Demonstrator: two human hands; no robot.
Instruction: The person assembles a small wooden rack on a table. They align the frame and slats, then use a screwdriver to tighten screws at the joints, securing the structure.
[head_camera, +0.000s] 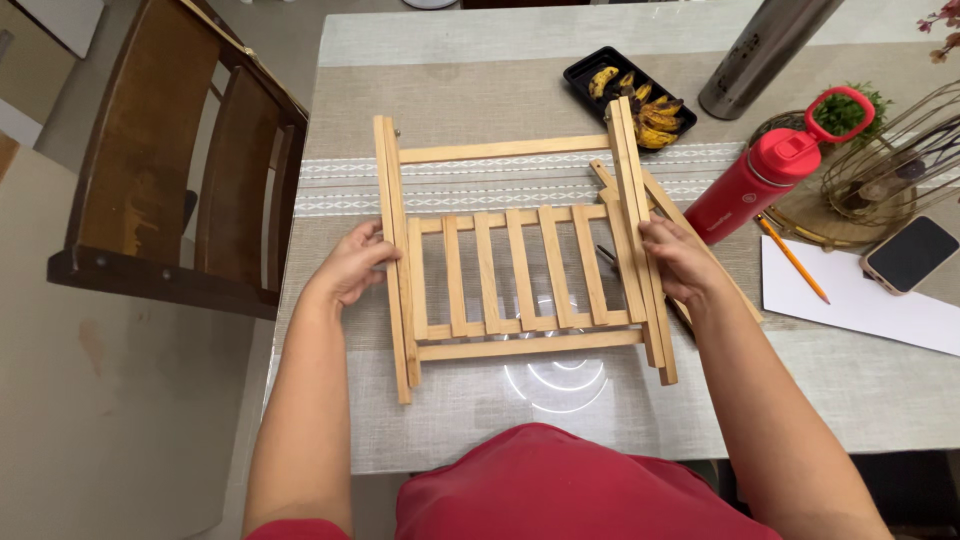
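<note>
A person's left hand (352, 266) and right hand (676, 258) clasp the side rails of a folding wooden slatted rack (515, 255) — lying flat on the table (450, 90), mid-scene (slats joined; a loose strip angles off right) — red water bottle (760, 178) far right.

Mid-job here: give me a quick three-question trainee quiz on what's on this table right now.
1. True or false: both hands grip the wooden slatted rack.
2. Which lies on the white paper? A) pencil B) red water bottle C) black food tray
3. What stands at the table's left?

Key:
1. True: left hand and right hand hold its side rails.
2. A
3. A dark wooden chair.
</note>
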